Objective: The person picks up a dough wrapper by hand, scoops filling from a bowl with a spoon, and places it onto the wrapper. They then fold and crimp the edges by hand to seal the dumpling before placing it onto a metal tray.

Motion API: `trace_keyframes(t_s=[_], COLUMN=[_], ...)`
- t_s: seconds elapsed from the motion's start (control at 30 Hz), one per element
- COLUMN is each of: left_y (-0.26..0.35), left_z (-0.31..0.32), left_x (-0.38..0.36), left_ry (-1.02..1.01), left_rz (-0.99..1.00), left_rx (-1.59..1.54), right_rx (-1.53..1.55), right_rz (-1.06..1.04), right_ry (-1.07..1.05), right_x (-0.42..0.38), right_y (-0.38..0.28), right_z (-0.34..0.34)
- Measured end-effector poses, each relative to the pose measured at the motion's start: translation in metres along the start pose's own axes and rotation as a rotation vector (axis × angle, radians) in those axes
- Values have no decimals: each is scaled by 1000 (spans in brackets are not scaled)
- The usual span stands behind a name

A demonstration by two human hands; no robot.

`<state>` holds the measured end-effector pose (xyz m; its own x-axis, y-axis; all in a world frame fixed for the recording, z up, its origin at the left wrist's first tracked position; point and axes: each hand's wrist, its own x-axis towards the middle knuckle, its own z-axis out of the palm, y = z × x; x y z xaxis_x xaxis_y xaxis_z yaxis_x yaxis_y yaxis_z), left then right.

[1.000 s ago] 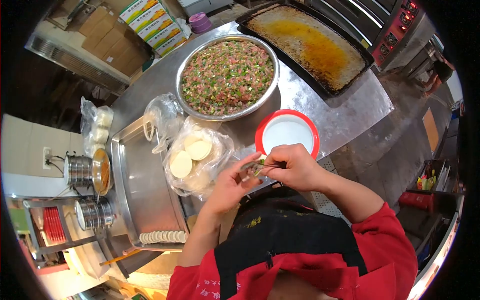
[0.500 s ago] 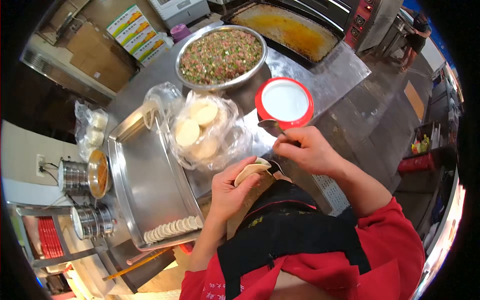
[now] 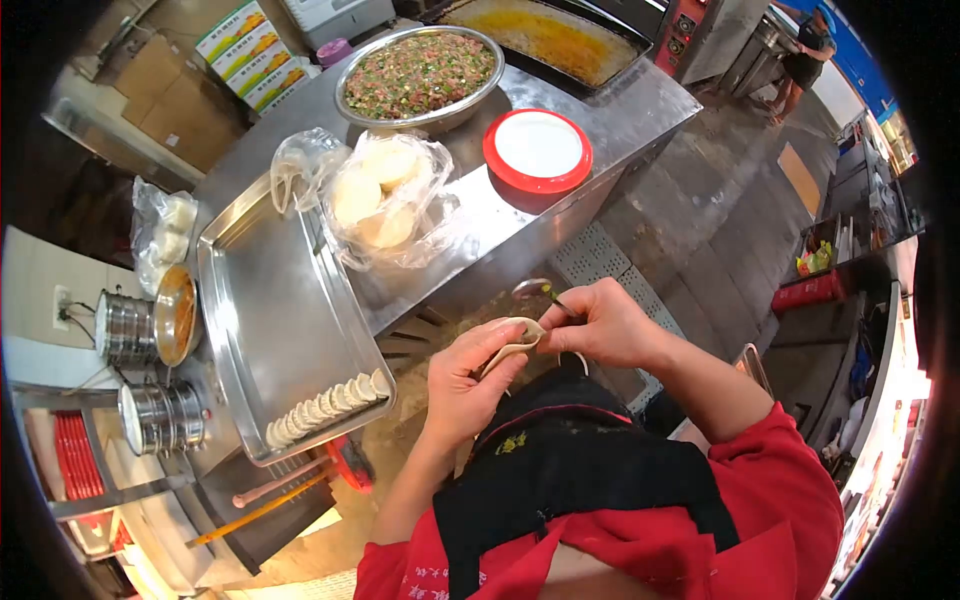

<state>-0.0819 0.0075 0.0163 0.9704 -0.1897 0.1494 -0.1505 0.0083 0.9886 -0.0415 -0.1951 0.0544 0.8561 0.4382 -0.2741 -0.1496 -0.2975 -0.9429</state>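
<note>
Cradling a pale, round dough wrapper (image 3: pixel 508 340) folded over its filling, the left hand (image 3: pixel 465 385) holds it close to the body, below the near edge of the steel tabletop (image 3: pixel 470 240). Its grip is curled around the wrapper's underside. The right hand (image 3: pixel 600 325) meets it from the right, fingertips pinching the wrapper's upper edge while a small metal spoon (image 3: pixel 533 290) with green flecks juts out to the far side. On the tabletop, far from the hands, sit a red-rimmed round bowl of white liquid (image 3: pixel 537 148), a clear plastic bag of stacked dough rounds (image 3: pixel 385 195), and a wide steel basin of chopped meat and greens (image 3: pixel 420 72). To the left lies a long steel tray (image 3: pixel 280 300) with a row of finished dumplings (image 3: pixel 325 410) along its near end. Risk, as a judgement: pinching unevenly could leave the seam open or tear the thin dough, and the spoon trapped in the same hand could slip or smear filling on the edge.
</note>
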Motion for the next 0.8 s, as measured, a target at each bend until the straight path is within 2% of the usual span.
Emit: trace_keyframes(t_s=[0.07,0.13,0.23,0.37,0.53,0.67,0.8], left_y=[2,4,9,12,16,15,21], left_z=[10,24,53,97,137,158,177], left_x=[-2,0,6,16,29,38,43], left_ry=[-17,-4,19,6,-104,-194,-221], left_rz=[75,112,176,182,202,202,159], left_rx=[92,129,192,145,156,146,128], right_rx=[-94,-283,-372,-219,-159,-123,-198], right_rz=[-17,-196,-270,-120,-196,-162,-283], right_ry=[33,98,182,252,282,295,346], right_x=[-10,-21,-39,-67,-95,-111,-120], right_y=[0,3,9,19,35,42,48], right_z=[-4,-10,-25,-53,-91,-112,-123])
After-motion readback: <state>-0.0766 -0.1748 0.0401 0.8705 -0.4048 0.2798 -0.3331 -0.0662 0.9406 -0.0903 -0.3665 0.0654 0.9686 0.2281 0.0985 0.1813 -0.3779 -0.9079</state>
